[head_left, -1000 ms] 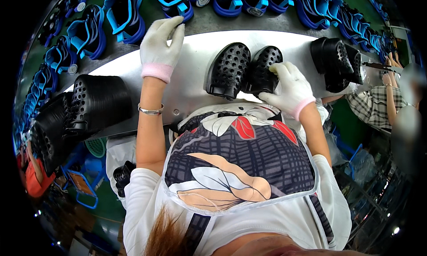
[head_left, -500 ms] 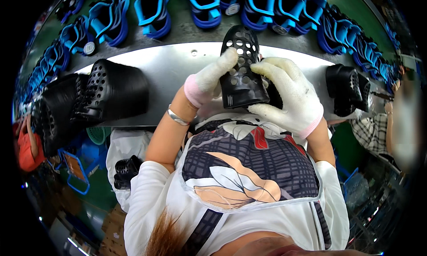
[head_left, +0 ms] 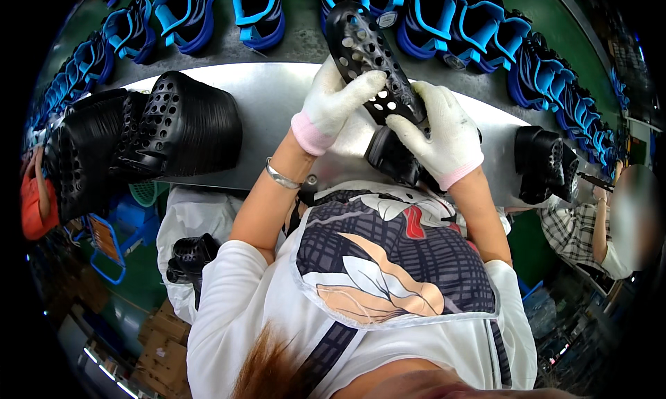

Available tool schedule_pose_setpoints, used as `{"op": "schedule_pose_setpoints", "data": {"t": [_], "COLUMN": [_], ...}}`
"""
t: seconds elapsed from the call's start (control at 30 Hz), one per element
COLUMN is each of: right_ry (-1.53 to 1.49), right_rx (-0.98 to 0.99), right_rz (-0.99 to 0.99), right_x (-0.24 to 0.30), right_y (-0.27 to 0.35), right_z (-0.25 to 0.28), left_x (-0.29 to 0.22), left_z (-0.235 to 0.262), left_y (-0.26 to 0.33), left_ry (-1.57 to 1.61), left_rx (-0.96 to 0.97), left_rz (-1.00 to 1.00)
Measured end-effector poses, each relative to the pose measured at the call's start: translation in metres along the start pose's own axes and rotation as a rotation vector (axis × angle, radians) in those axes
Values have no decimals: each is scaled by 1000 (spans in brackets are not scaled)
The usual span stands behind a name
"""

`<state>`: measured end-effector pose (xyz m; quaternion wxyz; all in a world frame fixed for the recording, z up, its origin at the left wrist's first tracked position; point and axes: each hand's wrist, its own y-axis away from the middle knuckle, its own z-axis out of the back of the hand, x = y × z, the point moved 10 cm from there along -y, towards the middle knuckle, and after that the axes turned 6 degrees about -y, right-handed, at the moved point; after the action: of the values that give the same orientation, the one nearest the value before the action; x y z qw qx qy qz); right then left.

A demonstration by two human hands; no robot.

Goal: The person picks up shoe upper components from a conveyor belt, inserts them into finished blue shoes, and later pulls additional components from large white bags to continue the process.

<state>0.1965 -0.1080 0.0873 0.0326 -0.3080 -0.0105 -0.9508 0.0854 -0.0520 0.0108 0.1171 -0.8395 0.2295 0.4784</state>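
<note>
As your left hand (head_left: 336,99) and right hand (head_left: 445,132) grip a black shoe (head_left: 366,46), seemingly mid-handling, another shoe (head_left: 390,153) sits beneath them; any turn likely needs both hands

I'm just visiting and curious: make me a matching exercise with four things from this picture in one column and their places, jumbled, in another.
1. Perforated black clog
2. Silver bangle
3. Blue shoes
4. Cardboard boxes

A. Around the left wrist
B. Toward the picture's lower left
C. Held by left hand and right hand
D. Rowed beyond the metal tabletop

Pairs: 1-C, 2-A, 3-D, 4-B
</note>
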Motion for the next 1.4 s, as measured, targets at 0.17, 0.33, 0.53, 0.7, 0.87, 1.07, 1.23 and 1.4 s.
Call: {"op": "schedule_pose_setpoints", "data": {"t": [0.17, 0.33, 0.53, 0.7, 0.87, 1.07, 1.23, 1.4], "right_ry": [104, 40, 177, 256, 354, 454, 620, 703], "right_rx": [-222, -132, -87, 67, 329, 298, 247, 336], "right_rz": [171, 90, 39, -43, -31, -68, -54, -74], "right_x": [25, 23, 12, 1, 17, 26, 6, -2], "right_y": [-2, -20, -52, -106, -165, -214, -227, -243], "right_z": [12, 16, 20, 23, 17, -22, -86, -108], "left_x": [4, -3, -22, -57, -46, -31, -25, -14], "left_z": [0, -5, 39, 58, 52, 65, 71, 79], "left_y": [3, -3, -22, -36, -64, -83, -95, -102], "left_ry": [251, 261, -272, -1042, -1368, -1473, -1543, -1593], "left_rx": [32, 137, -172, -418, -276, -235, -122, -15], "left_rz": [66, 108, 22, -294, -279, -107, 333, 376]}}
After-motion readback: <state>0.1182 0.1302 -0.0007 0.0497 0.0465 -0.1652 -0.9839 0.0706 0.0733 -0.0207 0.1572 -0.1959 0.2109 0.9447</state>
